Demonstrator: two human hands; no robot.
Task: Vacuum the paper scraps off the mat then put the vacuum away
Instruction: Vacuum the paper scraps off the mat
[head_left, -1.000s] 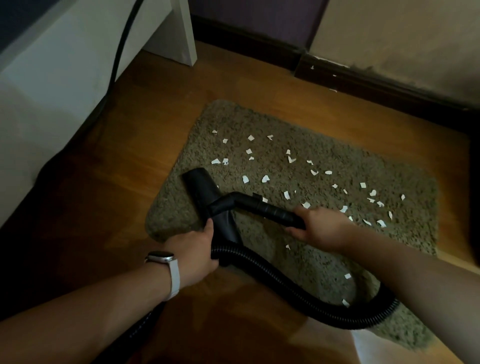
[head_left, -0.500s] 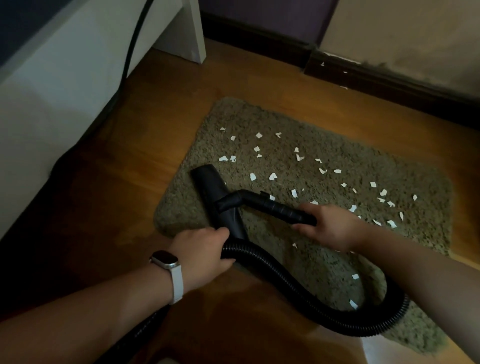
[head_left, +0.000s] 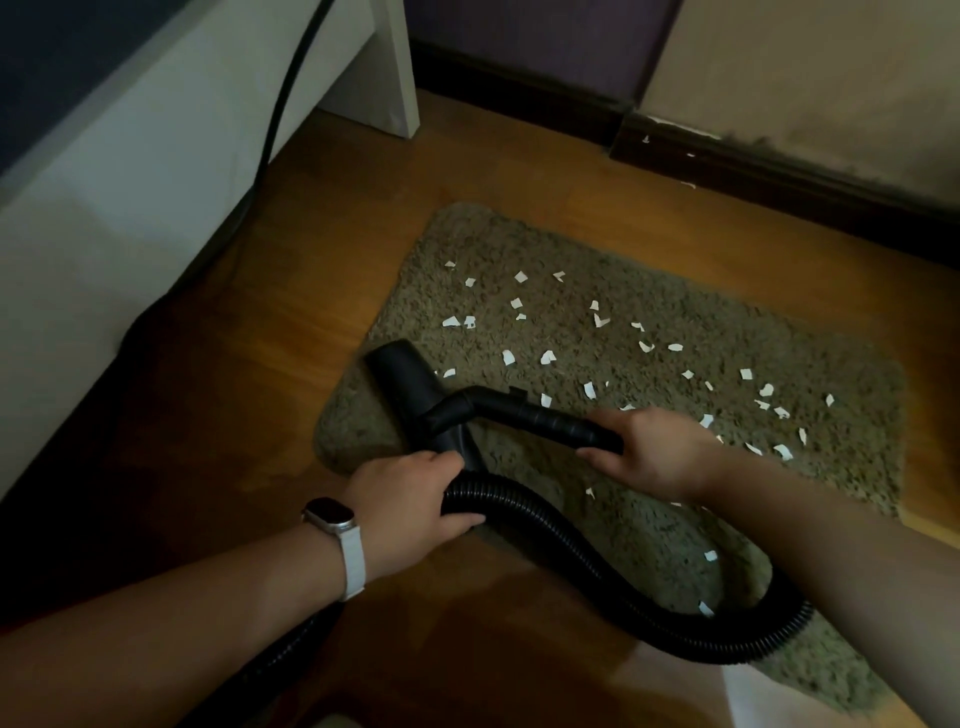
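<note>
A shaggy olive mat (head_left: 649, 291) lies on the wooden floor, strewn with several white paper scraps (head_left: 548, 357). The black vacuum nozzle (head_left: 402, 382) rests on the mat's near left corner. Its rigid black tube (head_left: 540, 415) runs right into my right hand (head_left: 654, 452), which grips the tube's end. My left hand (head_left: 410, 499), a watch on its wrist, grips the ribbed black hose (head_left: 582, 551) just behind the nozzle. The hose loops across the mat's front to the right, and a further stretch shows under my left forearm. The vacuum body is out of view.
A white bed frame (head_left: 130, 171) with a leg (head_left: 395, 67) stands at the left, and a black cable (head_left: 275, 114) hangs down its side. A dark skirting board (head_left: 779, 171) runs along the far wall. Bare wooden floor (head_left: 234, 364) lies left of the mat.
My left hand has shifted from beside the nozzle onto the hose and closed round it. The view has drifted, so the mat sits further right in the frame. The nozzle stays on the mat's corner.
</note>
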